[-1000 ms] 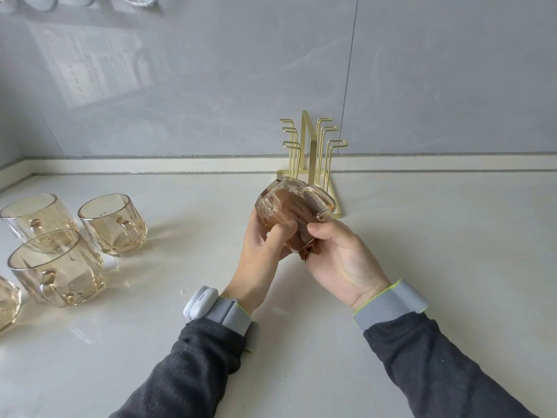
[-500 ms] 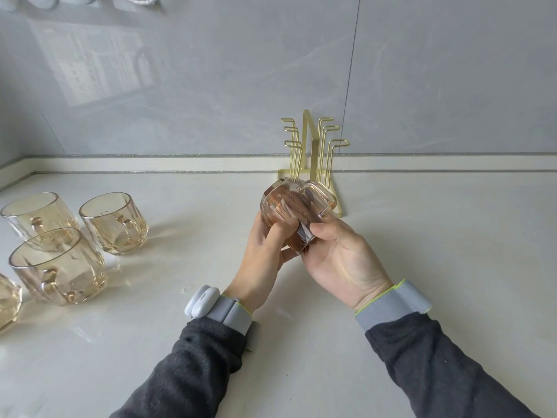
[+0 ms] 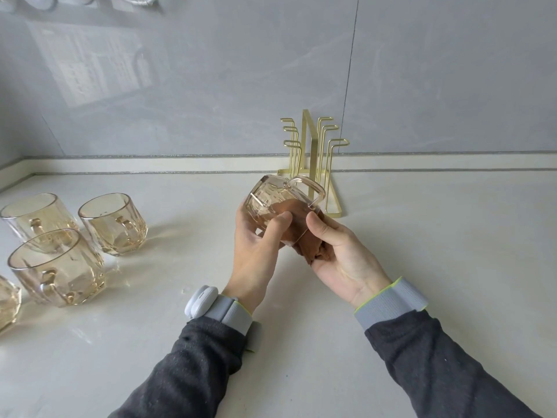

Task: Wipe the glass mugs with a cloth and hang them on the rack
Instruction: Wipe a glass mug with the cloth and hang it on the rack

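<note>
Wall (image 3: 211, 86): grey glossy panels behind the counter, with one vertical seam just right of the rack.
Counter (image 3: 437, 251): pale, shiny stone top that runs back to a low ledge under the wall.
Sleeves (image 3: 187, 366): dark grey, one on each forearm, coming in from the bottom edge.
Waiting mugs (image 3: 116, 224): amber glass, upright on the counter at the far left, well apart from the hands. Three show whole and a fourth is cut off by the left edge.
Rack (image 3: 310, 152): gold wire stand at the back of the counter, just behind the held mug. Every hook is bare.
Left hand (image 3: 256, 245): grips the held mug from below, thumb curled across its side.
Right hand (image 3: 343, 251): holds the cloth against the mug's mouth, thumb pressed at the rim; its fingers are hidden under the cloth.
Held mug (image 3: 271, 200): amber glass, lifted off the counter and tipped on its side between both hands, handle up and towards the rack.
Cloth (image 3: 313, 251): brown, stuffed into the mug, with a bunch spilling out into the right palm.
Wristbands (image 3: 391, 303): grey with a lime edge, one on each wrist.
White device (image 3: 200, 300): sits on the left band.
</note>
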